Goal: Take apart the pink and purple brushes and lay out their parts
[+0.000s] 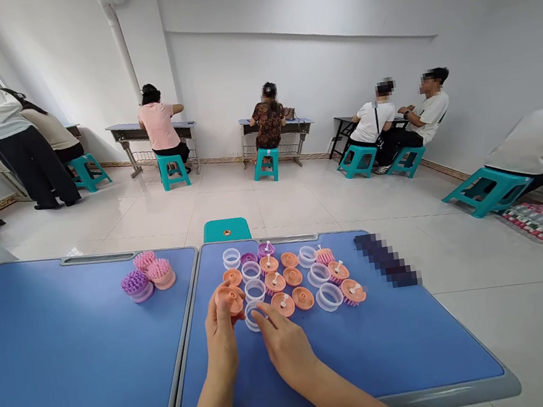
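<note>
My left hand is closed around an orange round cap with a small raised knob at its centre, held just above the table. Beside it, my right hand has its thumb and fingers on a clear plastic ring, the nearest one in its column. Beyond my hands stand more clear rings and orange discs. Several bristled orange pieces lie bristles down, with white stems on top. At the back is a purple disc.
On the adjoining left table sit three assembled bristle brushes, one purple and two pink. A dark blurred item lies at the right of my table. A teal stool stands behind it; people sit at desks along the wall.
</note>
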`<action>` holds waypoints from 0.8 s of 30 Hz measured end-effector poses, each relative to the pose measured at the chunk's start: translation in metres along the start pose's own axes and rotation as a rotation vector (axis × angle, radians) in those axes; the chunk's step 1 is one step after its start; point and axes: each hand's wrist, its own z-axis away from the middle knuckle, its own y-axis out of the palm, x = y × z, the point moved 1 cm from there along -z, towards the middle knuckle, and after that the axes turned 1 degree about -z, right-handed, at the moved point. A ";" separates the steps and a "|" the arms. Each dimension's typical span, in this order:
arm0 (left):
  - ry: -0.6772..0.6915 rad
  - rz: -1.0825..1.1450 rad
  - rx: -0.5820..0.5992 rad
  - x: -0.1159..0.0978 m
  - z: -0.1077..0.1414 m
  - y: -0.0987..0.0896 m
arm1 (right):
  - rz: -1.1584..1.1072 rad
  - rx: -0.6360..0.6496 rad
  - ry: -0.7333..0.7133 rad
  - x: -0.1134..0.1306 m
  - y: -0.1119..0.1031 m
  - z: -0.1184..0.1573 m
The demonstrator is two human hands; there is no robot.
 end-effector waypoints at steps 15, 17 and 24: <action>-0.040 0.003 -0.096 0.000 -0.016 -0.016 | -0.354 -0.342 0.109 -0.028 -0.047 0.027; -0.047 -0.134 -0.054 0.001 -0.014 -0.025 | -0.318 -0.372 0.173 -0.040 -0.046 0.042; 0.032 -0.906 0.061 0.016 -0.003 -0.055 | -0.224 -0.417 0.305 -0.069 -0.045 0.076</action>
